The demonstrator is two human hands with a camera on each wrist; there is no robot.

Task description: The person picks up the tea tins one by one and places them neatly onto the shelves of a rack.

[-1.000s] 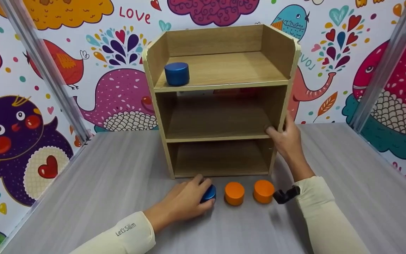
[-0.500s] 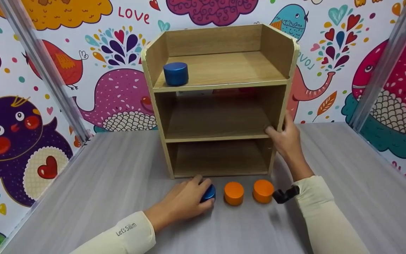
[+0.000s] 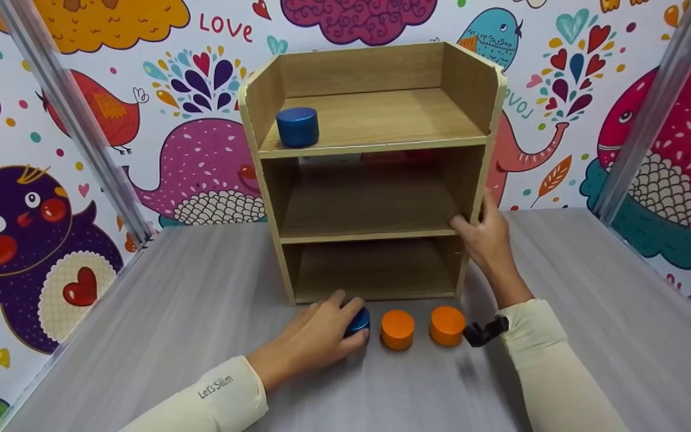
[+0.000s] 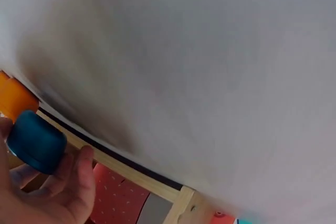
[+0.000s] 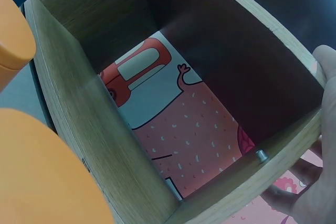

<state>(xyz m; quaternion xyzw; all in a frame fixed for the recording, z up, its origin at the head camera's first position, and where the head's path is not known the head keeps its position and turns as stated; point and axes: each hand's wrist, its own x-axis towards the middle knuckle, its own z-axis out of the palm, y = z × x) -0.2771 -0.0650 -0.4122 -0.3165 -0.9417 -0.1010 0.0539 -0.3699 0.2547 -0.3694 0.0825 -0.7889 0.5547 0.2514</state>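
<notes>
My left hand [image 3: 315,336] grips a blue cylinder [image 3: 358,321] on the grey table, just in front of the wooden shelf unit [image 3: 375,150]. In the left wrist view the fingers curl round that blue cylinder [image 4: 35,141]. My right hand [image 3: 482,237] holds the shelf unit's right side panel at the middle shelf, thumb inside; the right wrist view shows fingers [image 5: 315,182] wrapped on the panel edge. Two orange cylinders [image 3: 397,329] [image 3: 447,325] stand to the right of the blue one. Another blue cylinder [image 3: 297,126] sits on the top shelf at the left.
The middle and bottom shelves hold nothing that I can see. Patterned walls with metal posts [image 3: 69,114] [image 3: 651,114] close the table [image 3: 171,336] at the back and sides. A black wrist mount [image 3: 482,331] sits beside the right orange cylinder.
Almost nothing has changed: my left hand stays on the blue cylinder and my right hand stays on the shelf side; the view shifted slightly.
</notes>
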